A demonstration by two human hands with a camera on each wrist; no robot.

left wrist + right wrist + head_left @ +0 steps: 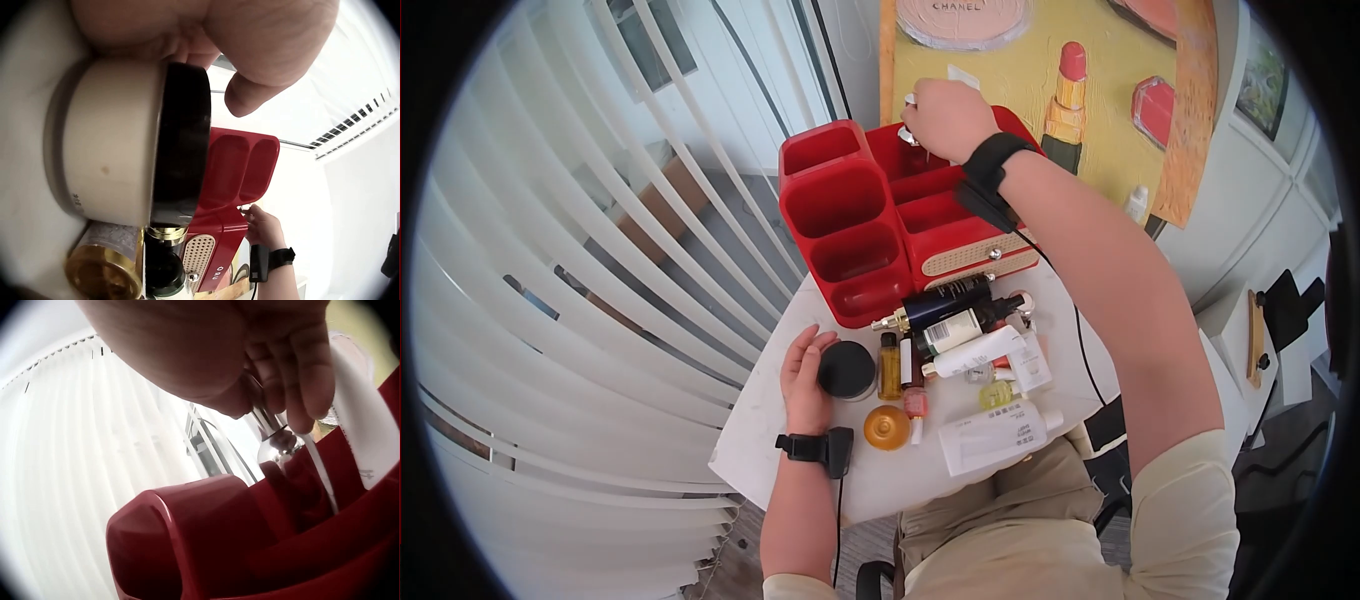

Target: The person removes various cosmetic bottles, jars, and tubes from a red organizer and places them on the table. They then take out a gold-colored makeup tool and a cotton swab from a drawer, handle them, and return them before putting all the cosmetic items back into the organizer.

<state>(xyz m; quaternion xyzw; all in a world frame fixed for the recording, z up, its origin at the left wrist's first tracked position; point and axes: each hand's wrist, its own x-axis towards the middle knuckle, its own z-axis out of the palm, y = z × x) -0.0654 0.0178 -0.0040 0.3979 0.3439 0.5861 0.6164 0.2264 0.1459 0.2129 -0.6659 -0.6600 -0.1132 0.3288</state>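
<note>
My right hand is over the rear compartment of the red organizer. Its curled fingers grip the silver neck of a clear, shiny-shouldered bottle, whose lower part is hidden by the red wall. My left hand rests on the table beside a round jar with a black lid. The fingers lie loosely along the jar's far side, and the thumb is apart from the lid in the left wrist view. A white tube stands in the organizer beside the right hand.
Bottles and tubes crowd the white table: a dark blue bottle, an amber bottle, a round orange container, and a white tube. Blinds hang at left. A lipstick painting stands behind the organizer.
</note>
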